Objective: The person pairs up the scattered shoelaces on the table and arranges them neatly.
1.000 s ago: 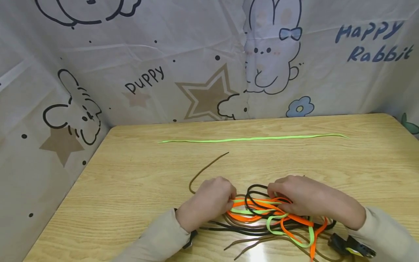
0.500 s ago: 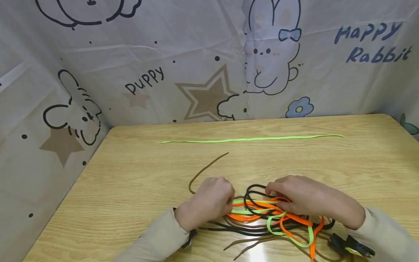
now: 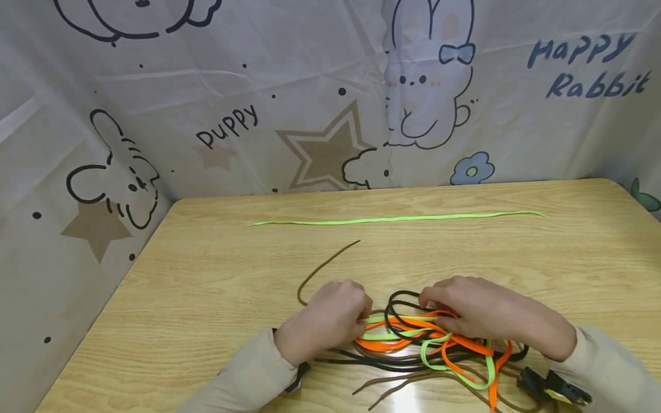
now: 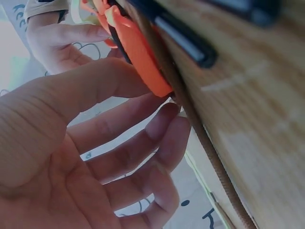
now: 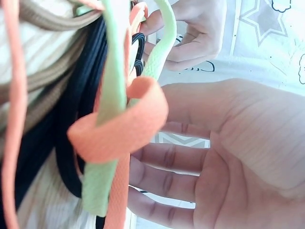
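A tangled pile of shoelaces (image 3: 403, 344) in orange, light green, black and brown lies on the table near its front edge. My left hand (image 3: 330, 315) is at the pile's left end. In the left wrist view its thumb and forefinger pinch an orange shoelace (image 4: 145, 62), beside a brown round lace (image 4: 209, 148). My right hand (image 3: 480, 307) reaches over the pile's right part, thumb and fingers about the orange and black laces. An orange loop (image 5: 124, 126) and a green lace (image 5: 112, 71) hide its fingertips in the right wrist view.
A single light green shoelace (image 3: 392, 219) lies stretched straight across the back of the wooden table (image 3: 206, 258). One brown lace end (image 3: 330, 261) curves out behind the left hand. A printed cloth (image 3: 310, 69) hangs behind the table and along its left side.
Both hands stay almost in place at the pile. The left hand shifts only slightly, and the laces beside its fingertips move a little.
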A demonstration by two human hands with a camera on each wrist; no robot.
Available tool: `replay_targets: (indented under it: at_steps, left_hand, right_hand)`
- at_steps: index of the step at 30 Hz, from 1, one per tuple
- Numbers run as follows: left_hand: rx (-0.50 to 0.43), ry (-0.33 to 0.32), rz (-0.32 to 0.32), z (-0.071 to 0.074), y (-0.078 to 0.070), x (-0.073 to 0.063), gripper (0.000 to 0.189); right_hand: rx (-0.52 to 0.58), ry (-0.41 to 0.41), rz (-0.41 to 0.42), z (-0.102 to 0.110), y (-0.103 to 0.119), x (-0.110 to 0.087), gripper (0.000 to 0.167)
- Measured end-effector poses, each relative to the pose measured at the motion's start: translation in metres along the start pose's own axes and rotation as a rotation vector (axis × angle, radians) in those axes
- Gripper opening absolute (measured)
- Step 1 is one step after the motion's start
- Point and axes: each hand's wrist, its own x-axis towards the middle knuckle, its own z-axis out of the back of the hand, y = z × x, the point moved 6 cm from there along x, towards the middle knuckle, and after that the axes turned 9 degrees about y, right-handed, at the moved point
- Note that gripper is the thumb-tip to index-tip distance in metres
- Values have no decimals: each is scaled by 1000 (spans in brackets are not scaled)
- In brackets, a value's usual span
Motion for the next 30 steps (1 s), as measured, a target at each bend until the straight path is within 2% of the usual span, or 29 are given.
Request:
replay_targets:
  at_steps: [3,6,9,12,14,16,18,22,28,30]
  left_hand:
    - [72,-25,4,0,-2,0,35]
    - [153,-60,6,4,-3,-2,26]
    - [173,-127,-14,11,-4,-5,18]
    - [82,-235,-63,22,-4,-9,15]
    - [1,-301,-99,30,-6,-11,11]
    - [-64,-347,-127,37,-7,-13,7]
    - [-79,-373,-134,41,-9,-14,5]
    - [-74,-396,-131,44,-12,-14,7]
    - [-187,-375,-158,44,-12,-13,9]
    - [-198,-364,-166,44,-12,-13,10]
  right_hand:
    - [1,2,-5,0,0,0,24]
    - [-1,5,-9,0,0,0,24]
    - [-1,5,-9,2,1,0,23]
    - [-10,-47,-4,8,4,-2,23]
    - [-21,-125,3,15,7,-2,23]
    - [-16,-211,31,21,13,-2,21]
    - [6,-282,67,25,20,0,19]
    - [73,-338,131,26,31,9,14]
    - [112,-405,159,26,36,16,7]
    - [116,-420,170,27,36,15,6]
